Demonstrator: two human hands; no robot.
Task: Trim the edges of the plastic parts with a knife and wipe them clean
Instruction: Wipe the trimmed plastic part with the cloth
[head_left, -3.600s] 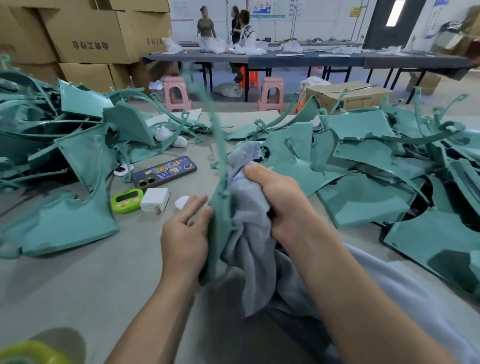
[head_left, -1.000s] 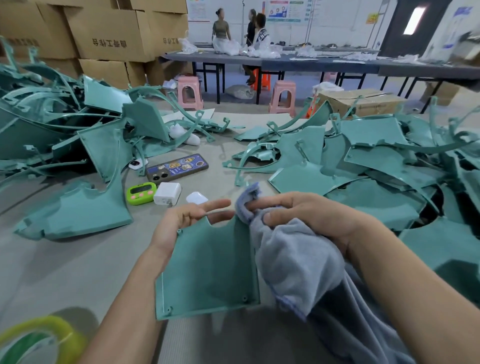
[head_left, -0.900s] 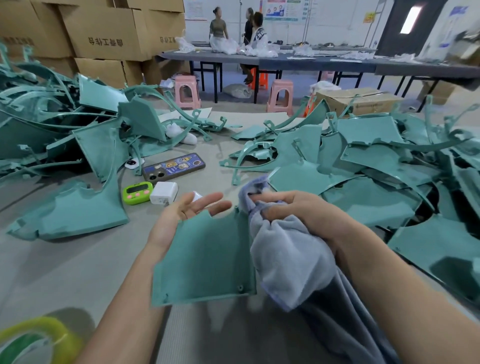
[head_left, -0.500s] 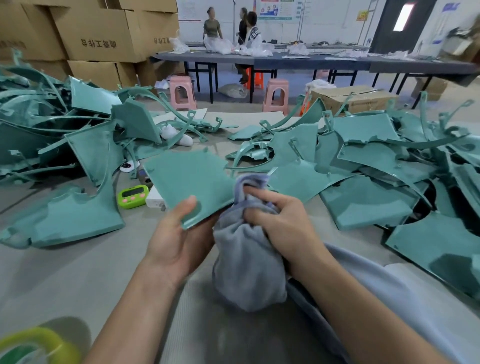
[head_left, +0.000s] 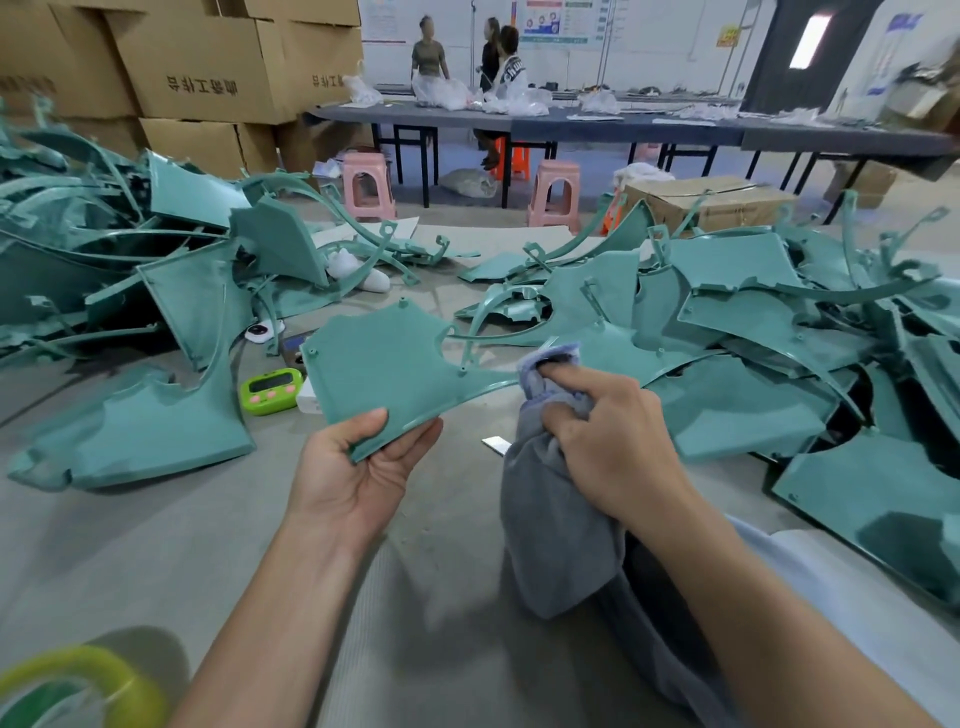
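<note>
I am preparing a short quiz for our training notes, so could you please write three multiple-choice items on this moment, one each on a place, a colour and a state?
1. Where does the green timer lie?
A) on the table, left of the held plastic part
B) on top of the right pile
C) on a cardboard box

2. What colour is the cloth gripped by the right hand?
A) red
B) grey
C) yellow

3. What is the left hand doing?
A) lying flat on the table
B) holding a knife
C) gripping the plastic part by its near corner

Answers:
1 A, the timer sits on the table beside the part's left edge.
2 B, the bunched cloth is grey.
3 C, its thumb and fingers pinch that corner.
</note>
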